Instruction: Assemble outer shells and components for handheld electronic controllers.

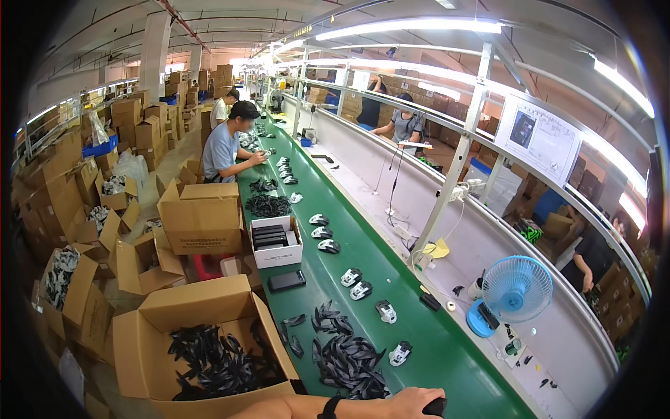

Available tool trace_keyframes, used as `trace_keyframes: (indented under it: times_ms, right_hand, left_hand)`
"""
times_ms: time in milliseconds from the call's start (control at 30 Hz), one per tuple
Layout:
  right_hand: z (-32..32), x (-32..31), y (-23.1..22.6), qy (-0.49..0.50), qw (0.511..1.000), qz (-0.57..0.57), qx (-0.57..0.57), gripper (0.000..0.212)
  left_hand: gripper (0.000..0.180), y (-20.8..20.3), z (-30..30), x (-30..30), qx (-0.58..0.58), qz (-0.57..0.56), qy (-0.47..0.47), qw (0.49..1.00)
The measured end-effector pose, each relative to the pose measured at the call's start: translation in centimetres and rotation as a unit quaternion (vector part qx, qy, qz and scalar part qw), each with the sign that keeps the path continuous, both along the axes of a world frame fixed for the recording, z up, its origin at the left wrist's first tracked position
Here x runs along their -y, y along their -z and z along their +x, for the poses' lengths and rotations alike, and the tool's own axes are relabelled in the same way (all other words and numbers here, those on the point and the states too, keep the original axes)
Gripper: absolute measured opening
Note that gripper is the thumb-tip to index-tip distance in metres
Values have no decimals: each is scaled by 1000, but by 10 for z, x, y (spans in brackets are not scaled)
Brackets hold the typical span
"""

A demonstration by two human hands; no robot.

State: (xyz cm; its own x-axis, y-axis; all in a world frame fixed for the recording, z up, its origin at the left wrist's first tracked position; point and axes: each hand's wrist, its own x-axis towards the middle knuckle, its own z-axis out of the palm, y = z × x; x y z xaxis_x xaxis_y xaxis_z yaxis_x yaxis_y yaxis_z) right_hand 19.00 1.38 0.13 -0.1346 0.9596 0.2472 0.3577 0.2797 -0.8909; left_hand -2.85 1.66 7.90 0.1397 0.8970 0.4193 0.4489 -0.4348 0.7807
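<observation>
My left hand point(408, 403), with a black band at the wrist, reaches in along the lower edge. Its fingers are closed round a smooth black rounded piece point(435, 407), partly cut off by the frame. Just beyond it on the green conveyor belt point(447, 363) lies a white and black computer mouse shell point(400, 353). To the left of that is a heap of curved black plastic parts point(349, 366), with a smaller pile point(331, 319) behind it. More mouse shells point(360, 290) stretch away in a line. My right hand is out of view.
An open carton point(202, 300) of black parts stands against the belt's left side. A white box point(278, 255) of black items and a dark flat tray point(287, 281) sit on the belt. A blue fan point(516, 286) stands on the right ledge. A co-worker point(227, 150) works farther along.
</observation>
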Motion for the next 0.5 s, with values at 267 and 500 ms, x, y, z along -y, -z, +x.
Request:
trace_keyframes:
  times_ms: [267,500]
  right_hand:
    - [-41,52,-72,-144,983,-80,84,25]
    - [-36,38,-14,5,999,-17,-40,26]
  left_hand:
    - [56,28,8,-18,118,-155,-31,980]
    - [46,30,32,-12,172,-184,-30,967]
